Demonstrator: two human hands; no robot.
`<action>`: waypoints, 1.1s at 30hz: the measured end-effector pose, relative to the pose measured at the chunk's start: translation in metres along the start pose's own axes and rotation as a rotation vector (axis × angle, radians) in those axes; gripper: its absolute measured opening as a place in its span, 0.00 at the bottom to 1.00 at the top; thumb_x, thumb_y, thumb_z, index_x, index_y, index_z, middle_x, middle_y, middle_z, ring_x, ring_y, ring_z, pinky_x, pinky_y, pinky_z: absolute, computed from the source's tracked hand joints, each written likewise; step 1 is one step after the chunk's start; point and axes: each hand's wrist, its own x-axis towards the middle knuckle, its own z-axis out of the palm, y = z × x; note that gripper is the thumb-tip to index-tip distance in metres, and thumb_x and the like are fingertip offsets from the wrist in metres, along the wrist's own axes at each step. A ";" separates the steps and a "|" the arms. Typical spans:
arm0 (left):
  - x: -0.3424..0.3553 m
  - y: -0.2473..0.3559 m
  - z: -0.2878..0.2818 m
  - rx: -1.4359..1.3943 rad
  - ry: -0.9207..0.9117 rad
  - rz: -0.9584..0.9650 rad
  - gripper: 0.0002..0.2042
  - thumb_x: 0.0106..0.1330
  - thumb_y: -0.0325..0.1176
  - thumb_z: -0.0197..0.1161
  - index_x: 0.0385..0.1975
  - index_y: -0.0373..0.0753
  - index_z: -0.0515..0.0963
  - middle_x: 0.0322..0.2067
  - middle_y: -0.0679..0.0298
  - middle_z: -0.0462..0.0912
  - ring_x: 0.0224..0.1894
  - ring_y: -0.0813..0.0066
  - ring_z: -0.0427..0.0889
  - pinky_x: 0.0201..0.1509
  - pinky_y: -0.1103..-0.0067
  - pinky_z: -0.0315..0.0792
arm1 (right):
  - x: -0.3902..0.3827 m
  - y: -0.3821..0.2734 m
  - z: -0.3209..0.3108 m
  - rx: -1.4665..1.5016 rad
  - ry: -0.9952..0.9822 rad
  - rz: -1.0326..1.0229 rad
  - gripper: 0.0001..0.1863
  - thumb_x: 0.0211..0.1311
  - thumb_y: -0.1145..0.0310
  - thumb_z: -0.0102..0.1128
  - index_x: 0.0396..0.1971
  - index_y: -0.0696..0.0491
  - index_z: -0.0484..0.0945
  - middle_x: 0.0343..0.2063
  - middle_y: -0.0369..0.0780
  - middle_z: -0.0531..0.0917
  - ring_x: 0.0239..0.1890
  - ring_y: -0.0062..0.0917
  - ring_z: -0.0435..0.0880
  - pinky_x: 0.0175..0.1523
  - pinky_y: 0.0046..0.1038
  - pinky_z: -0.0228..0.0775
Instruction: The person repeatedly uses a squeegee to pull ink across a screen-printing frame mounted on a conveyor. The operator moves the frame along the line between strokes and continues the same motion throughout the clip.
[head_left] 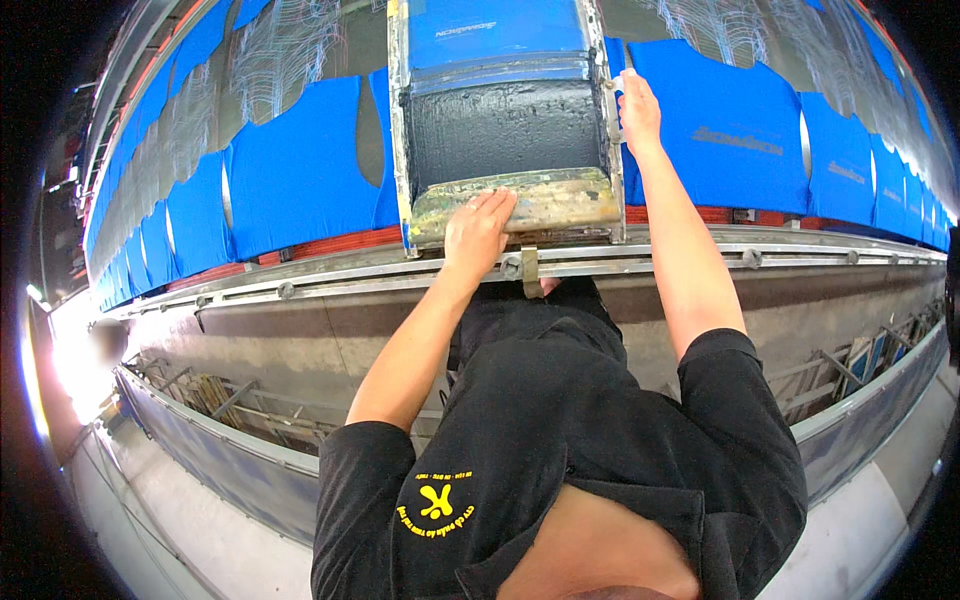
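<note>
We keep our left hand (478, 228) flat, fingers spread, on the paint-smeared squeegee (520, 205) while our right hand (638, 112) grips the screen frame (610, 130) — steady, even pressure over the blue shirt (300, 170).

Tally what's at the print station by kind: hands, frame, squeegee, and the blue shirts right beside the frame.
Hands: 2, left hand on the wooden squeegee, right hand on the frame's right edge
Screen-printing frame: 1
Wooden squeegee: 1
Blue shirts flanking the frame: 2, one left, one right; more run along the row, too bent to count
Total: 6
</note>
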 end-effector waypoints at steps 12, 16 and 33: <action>0.169 -0.063 -0.081 0.060 0.004 -0.025 0.18 0.64 0.42 0.74 0.54 0.50 0.88 0.51 0.61 0.91 0.50 0.55 0.90 0.53 0.62 0.84 | -0.015 -0.020 -0.004 0.052 -0.036 0.127 0.29 0.84 0.41 0.45 0.56 0.49 0.86 0.24 0.31 0.75 0.26 0.15 0.70 0.32 0.25 0.63; 0.224 -0.086 -0.070 0.097 -0.113 -0.041 0.20 0.65 0.45 0.73 0.57 0.53 0.87 0.49 0.58 0.91 0.52 0.53 0.89 0.55 0.60 0.82 | -0.017 -0.023 -0.005 0.018 -0.010 0.138 0.29 0.84 0.41 0.45 0.57 0.49 0.85 0.24 0.30 0.76 0.25 0.14 0.70 0.31 0.23 0.63; 0.219 -0.164 -0.106 0.286 -0.314 -0.175 0.33 0.59 0.72 0.68 0.40 0.43 0.91 0.36 0.51 0.92 0.43 0.48 0.91 0.49 0.58 0.84 | 0.026 -0.119 0.058 -1.150 -0.440 -0.738 0.23 0.59 0.45 0.75 0.34 0.53 0.87 0.36 0.47 0.89 0.43 0.45 0.90 0.49 0.46 0.82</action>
